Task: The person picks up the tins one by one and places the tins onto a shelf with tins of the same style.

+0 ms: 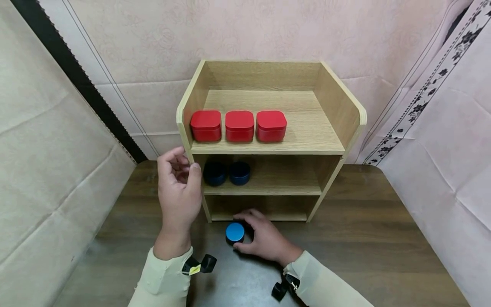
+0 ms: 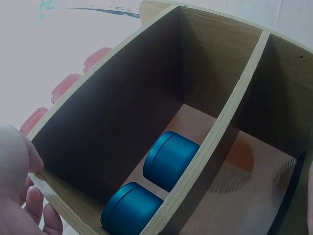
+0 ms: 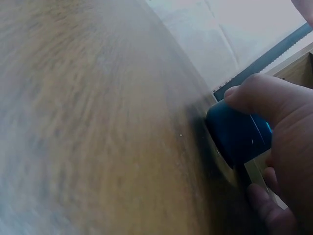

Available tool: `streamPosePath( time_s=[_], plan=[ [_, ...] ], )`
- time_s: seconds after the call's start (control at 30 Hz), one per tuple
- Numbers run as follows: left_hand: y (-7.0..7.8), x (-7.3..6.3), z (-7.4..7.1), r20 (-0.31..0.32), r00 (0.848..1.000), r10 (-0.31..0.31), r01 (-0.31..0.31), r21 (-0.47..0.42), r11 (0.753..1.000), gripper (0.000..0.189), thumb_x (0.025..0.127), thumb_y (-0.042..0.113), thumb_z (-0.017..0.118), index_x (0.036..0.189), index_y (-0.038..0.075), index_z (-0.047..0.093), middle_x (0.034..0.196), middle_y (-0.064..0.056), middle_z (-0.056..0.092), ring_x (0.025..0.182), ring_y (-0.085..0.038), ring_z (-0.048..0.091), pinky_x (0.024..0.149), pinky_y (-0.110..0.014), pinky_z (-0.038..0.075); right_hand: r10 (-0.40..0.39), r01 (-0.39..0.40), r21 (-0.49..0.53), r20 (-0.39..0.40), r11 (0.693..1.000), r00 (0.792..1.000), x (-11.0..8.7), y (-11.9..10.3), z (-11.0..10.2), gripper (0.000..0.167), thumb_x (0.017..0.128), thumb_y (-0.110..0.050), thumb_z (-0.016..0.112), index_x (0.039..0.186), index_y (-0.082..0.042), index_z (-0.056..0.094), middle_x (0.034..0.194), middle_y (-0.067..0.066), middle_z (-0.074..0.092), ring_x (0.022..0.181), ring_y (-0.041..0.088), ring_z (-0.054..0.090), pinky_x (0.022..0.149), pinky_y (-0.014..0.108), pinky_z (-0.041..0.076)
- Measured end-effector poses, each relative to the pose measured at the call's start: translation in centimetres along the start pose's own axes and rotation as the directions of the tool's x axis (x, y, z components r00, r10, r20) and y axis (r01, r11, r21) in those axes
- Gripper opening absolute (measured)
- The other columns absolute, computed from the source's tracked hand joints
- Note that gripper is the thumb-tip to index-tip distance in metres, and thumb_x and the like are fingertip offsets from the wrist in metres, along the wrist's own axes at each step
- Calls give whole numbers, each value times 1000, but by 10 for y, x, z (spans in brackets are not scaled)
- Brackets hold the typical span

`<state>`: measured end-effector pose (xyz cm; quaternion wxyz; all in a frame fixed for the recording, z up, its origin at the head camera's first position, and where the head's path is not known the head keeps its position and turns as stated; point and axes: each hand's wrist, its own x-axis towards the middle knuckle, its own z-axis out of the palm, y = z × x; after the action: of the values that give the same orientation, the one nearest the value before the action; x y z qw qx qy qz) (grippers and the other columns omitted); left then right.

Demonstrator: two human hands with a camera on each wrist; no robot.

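In the head view, my right hand [image 1: 264, 238] holds a round blue tin [image 1: 235, 232] low over the tabletop, in front of the shelf unit. Its thumb lies against the blue tin [image 3: 237, 129] in the right wrist view. My left hand [image 1: 178, 192] grips the left side panel of the wooden shelf unit [image 1: 261, 152], thumb at the front edge and curled fingers outside. Two more dark blue tins, a left one [image 1: 215, 173] and a right one [image 1: 240, 173], stand side by side on the middle shelf; both show closely in the left wrist view.
Three red rounded-square tins [image 1: 239, 126] line the top shelf's front, from its left side to past the middle. Below the middle shelf is a low bottom compartment [image 1: 261, 207]. Pale patterned cloth [image 1: 261, 30] hangs behind the unit and along both sides of the wooden tabletop [image 1: 364, 230].
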<state>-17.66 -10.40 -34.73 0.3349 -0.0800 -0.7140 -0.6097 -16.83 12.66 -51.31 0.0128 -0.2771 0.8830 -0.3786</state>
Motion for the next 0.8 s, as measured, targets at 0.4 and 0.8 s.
streamPosePath(
  time_s=[0.4,0.8],
  plan=[
    [0,-1,-1,-2,1000,-13,13,-7,1000,42,108,3,64,149,6,53,117,16,52,105,-20,55,87,-34,49,-3,3,-25,-4,1000,1000,0,0,3,65,90,-36,95,148,-21,70,152,1,61,141,23,60,114,48,56],
    [1,0,-1,1,1000,-10,10,-4,1000,42,108,2,63,149,5,52,117,16,52,105,-19,55,87,-33,49,-23,22,-46,-27,999,999,0,2,5,61,90,-35,95,145,-22,72,151,1,62,140,22,61,115,46,56]
  ],
)
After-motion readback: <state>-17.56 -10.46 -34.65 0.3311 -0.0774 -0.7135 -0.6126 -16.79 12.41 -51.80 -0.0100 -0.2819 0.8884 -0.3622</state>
